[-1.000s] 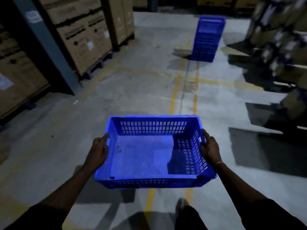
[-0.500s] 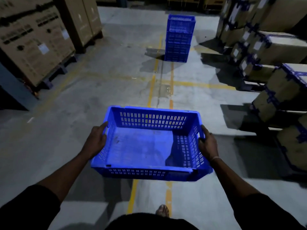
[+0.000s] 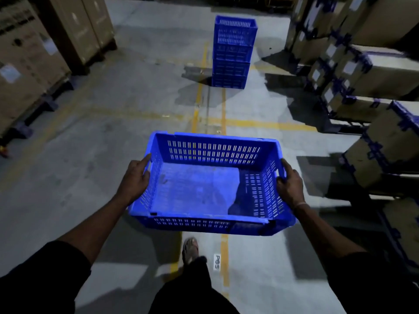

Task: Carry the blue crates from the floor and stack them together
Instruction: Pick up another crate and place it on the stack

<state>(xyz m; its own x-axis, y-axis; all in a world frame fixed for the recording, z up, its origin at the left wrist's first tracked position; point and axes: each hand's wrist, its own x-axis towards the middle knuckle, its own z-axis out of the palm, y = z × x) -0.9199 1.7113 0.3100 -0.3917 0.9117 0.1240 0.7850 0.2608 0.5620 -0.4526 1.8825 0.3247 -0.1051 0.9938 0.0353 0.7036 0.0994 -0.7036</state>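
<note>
An empty blue crate [image 3: 197, 191] with slotted walls hangs level in front of me, above the floor. My left hand [image 3: 135, 179] grips its left rim and my right hand [image 3: 290, 182] grips its right rim. Straight ahead, a stack of blue crates [image 3: 233, 53] stands on the concrete floor beside the yellow lines. The stack is several crates high and well beyond the crate I hold.
Tall cardboard boxes on pallets [image 3: 29, 64] line the left side. Strapped cartons [image 3: 362, 71] are piled along the right. Yellow floor lines [image 3: 223, 105] run toward the stack. My foot [image 3: 190, 250] shows below the crate, next to a small floor label [image 3: 217, 261].
The view has swung left to centre the stack, which now looks nearer and larger. Both hands keep the same hold on the crate. A foot has stepped forward.
</note>
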